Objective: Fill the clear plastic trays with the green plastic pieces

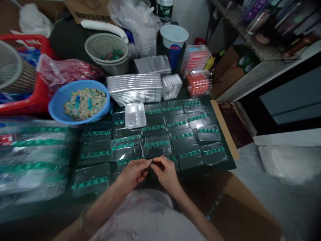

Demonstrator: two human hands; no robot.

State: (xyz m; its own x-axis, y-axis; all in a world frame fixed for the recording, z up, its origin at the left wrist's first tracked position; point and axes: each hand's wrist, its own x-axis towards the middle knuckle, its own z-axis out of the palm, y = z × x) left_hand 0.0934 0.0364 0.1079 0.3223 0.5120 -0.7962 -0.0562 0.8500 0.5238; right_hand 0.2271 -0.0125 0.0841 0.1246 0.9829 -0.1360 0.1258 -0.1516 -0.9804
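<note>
My left hand (136,170) and my right hand (164,170) meet fingertip to fingertip above the front edge of the dark table. Both are closed in a pinch, and whatever lies between the fingers is too small to make out. Beneath and around them spread many clear plastic trays (189,161), each with a row of small green pieces (157,144). One tray with green pieces (122,160) is partly covered by my left hand. A pale, upturned plastic tray (135,115) rests on top of the others farther back.
Stacked clear trays (135,87) stand behind the rows. To the left are a blue basin (56,108) of small orange-and-green pieces, a red basket (45,50) and a blurred pile of packed trays (37,160). A cardboard box (238,207) sits below the table at right.
</note>
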